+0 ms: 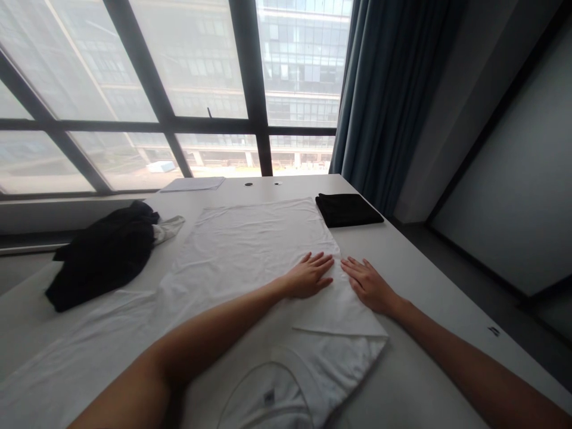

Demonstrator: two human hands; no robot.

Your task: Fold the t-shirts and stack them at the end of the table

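Note:
A white T-shirt [254, 238] lies spread over the table, its neckline nearest me and its hem toward the window. My left hand [309, 275] rests flat on the shirt near its right side, fingers stretched out. Just to the right, my right hand [367, 283] lies flat with fingers extended, touching the shirt's right edge close to the sleeve. The two hands' fingertips are a small gap apart. Light wrinkles run across the fabric, and my left forearm covers part of the shirt's middle.
The white table [429, 298] stands by a large window. A folded black cloth [348, 210] lies beyond my right hand. Crumpled black clothing [107, 250] lies at the left with a white piece of fabric [168, 229]. White sheets [192, 184] sit at the far edge; a blue curtain [375, 107] hangs behind.

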